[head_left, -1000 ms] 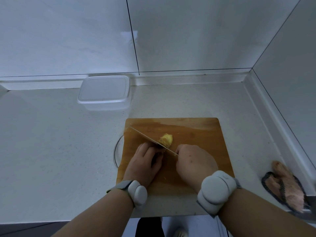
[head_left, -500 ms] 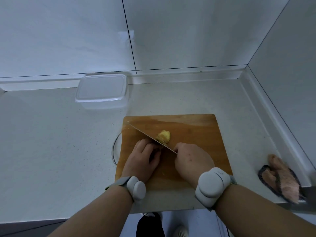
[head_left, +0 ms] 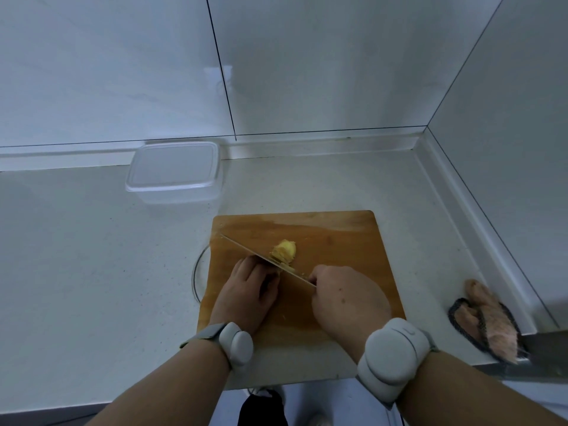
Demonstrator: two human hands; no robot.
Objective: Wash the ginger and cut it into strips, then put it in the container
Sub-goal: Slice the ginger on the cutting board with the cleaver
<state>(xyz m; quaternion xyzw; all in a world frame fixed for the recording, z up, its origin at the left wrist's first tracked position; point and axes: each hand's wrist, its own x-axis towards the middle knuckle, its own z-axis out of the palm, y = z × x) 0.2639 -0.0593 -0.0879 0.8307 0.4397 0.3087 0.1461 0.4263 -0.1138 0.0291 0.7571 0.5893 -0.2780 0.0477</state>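
Note:
A wooden cutting board [head_left: 338, 241] lies on the counter in front of me. Yellow ginger [head_left: 284, 250], partly sliced, sits near its middle. My right hand [head_left: 347, 299] grips the handle of a knife [head_left: 255, 256]; the blade runs diagonally up-left and rests against the ginger's near side. My left hand [head_left: 249, 290] lies curled on the board just left of the blade, its fingertips by the ginger; whether it holds a piece is hidden. A clear plastic container [head_left: 175, 170] with its lid on stands at the back left by the wall.
A round clear glass rim [head_left: 196, 272] pokes out from under the board's left edge. A pink and grey cloth [head_left: 488, 321] lies at the right by the wall corner. The counter's front edge runs just below the board.
The knife blade has stayed at the ginger with small shifts of both hands. The view has tilted slightly.

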